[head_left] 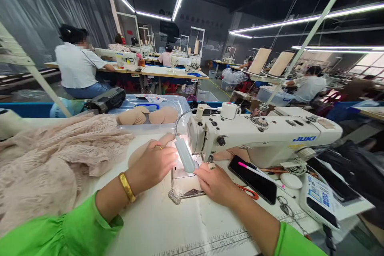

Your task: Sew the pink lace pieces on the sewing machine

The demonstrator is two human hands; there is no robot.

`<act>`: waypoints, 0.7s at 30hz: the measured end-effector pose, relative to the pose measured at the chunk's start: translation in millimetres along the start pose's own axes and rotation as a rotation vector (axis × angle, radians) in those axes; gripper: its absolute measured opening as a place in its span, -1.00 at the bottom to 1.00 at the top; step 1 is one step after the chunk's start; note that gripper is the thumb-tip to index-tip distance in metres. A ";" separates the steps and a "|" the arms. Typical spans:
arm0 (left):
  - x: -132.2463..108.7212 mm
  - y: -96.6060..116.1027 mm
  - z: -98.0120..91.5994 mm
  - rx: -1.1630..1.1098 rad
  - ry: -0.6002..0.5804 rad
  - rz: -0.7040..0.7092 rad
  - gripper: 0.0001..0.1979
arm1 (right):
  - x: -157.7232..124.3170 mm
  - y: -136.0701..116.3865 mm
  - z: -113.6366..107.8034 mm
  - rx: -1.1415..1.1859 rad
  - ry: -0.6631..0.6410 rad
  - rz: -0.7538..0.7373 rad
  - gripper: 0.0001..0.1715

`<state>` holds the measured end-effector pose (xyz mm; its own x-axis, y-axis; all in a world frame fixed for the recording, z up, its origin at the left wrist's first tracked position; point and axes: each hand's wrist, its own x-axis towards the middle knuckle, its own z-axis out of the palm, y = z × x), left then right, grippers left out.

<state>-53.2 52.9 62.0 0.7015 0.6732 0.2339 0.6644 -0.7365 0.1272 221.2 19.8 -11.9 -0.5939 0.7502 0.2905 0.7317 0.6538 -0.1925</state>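
Observation:
My left hand (154,164), with a gold bangle on the wrist, rests curled on a beige piece (136,154) lying on the white table by the needle of a white JUKI sewing machine (264,132). My right hand (214,182) lies just right of the needle plate (186,188), fingers pressed down on something I cannot make out. The machine's small lamp (185,155) hangs between the two hands and hides the needle.
Pink lace fabric (51,160) is heaped at the left. Beige pads (147,116) lie in a clear bin behind. A black phone (253,178), a pink pen (255,170) and orange-handled scissors (249,192) lie right of my hand. Other people sew at tables beyond.

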 end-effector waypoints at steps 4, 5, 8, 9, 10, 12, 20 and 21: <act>-58.5 -8.7 -42.3 0.004 0.111 -0.399 -0.60 | -6.3 0.4 2.0 0.075 0.048 -0.022 -0.70; -75.3 -9.7 -46.3 0.015 0.103 -0.494 -0.56 | -6.6 0.6 3.9 0.089 0.052 -0.034 -0.69; -117.3 -9.5 -40.1 -0.013 -0.033 -0.706 -0.54 | -5.3 -1.6 9.5 0.107 0.058 -0.071 -0.70; -126.3 -8.3 -34.7 -0.039 -0.066 -0.737 -0.63 | -4.9 -3.9 10.1 0.110 0.060 -0.081 -0.71; -132.4 -6.5 -29.3 -0.074 -0.071 -0.749 -0.71 | -4.8 -7.2 9.7 0.115 0.060 -0.090 -0.71; -137.1 -0.3 -22.9 -0.168 0.013 -0.729 -0.72 | -5.6 -17.1 5.5 0.142 0.059 -0.119 -0.71; -132.6 36.3 -44.9 -0.677 0.513 -0.495 -0.71 | -8.5 -79.2 -22.8 0.651 0.084 -0.032 -0.76; -134.3 37.7 -44.8 -0.767 0.512 -0.483 -0.69 | -7.8 -83.6 -22.6 0.694 0.086 0.014 -0.77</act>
<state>-133.9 -68.3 78.5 0.0920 0.9308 0.3537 0.3772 -0.3613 0.8527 172.2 -42.9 23.1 -0.5363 0.7675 0.3513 0.3392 0.5771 -0.7429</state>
